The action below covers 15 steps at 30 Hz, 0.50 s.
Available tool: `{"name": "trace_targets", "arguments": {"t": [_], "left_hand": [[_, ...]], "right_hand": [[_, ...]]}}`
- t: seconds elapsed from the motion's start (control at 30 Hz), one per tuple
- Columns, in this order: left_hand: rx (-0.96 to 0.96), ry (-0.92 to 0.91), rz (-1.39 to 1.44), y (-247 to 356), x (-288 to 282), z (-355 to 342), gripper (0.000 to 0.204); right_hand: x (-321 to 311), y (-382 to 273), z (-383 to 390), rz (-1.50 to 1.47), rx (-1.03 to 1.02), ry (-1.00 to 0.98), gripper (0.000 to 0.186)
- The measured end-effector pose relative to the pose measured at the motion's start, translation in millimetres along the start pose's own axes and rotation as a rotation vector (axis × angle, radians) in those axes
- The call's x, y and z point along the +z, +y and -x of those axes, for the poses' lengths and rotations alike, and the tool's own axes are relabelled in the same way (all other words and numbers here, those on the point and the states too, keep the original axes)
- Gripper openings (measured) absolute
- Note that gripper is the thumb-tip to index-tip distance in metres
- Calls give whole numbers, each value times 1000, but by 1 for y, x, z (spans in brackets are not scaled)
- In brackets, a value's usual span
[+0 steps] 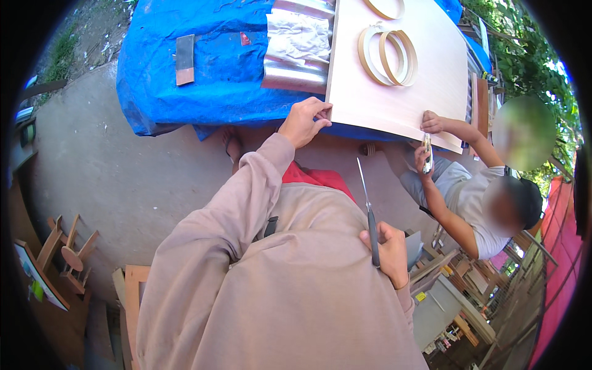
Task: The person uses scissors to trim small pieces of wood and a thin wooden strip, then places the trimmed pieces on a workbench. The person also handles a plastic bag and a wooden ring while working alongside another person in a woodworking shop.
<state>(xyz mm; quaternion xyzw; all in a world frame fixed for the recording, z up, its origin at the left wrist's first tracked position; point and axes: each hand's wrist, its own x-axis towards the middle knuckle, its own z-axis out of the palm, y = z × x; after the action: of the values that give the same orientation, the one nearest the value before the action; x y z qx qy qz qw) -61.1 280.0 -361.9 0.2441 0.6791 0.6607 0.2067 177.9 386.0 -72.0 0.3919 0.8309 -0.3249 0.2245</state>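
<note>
My left hand (303, 121) reaches forward with its fingers closed on the near left corner of a pale wood panel (370, 102). Whether a thin strip lies under those fingers, I cannot tell. Close to my waist, my right hand (392, 251) grips a pair of scissors (371, 225) by the dark handles. They are seen edge-on, with the slim blades pointing away from me. On the panel lie coils of thin wood-coloured edging strip (404, 58) and another loop (385, 8) farther back.
A co-worker at the right presses one hand (433, 122) on the panel's near edge and holds a cutter-like tool (427, 153) in the other. A blue tarp (216, 102) covers the worktable, bearing a sanding block-like piece (185, 60) and white cloth (299, 37). Wooden stools (73, 256) stand left.
</note>
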Motion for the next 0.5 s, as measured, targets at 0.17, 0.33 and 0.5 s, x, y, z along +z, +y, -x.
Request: {"name": "trace_targets", "arguments": {"t": [0.17,0.33,0.5], "left_hand": [[-47,-28,105,-9,-4,-5,44],[-118,-38,150,-17,-7,-6,47],[-136,-55,151,-23,-10,-9,49]], "right_hand": [[10,-8,5,-29,47,5,46],[23,-15,16,-66,86,29,47],[31,-17,25,-58,121,49,48]]}}
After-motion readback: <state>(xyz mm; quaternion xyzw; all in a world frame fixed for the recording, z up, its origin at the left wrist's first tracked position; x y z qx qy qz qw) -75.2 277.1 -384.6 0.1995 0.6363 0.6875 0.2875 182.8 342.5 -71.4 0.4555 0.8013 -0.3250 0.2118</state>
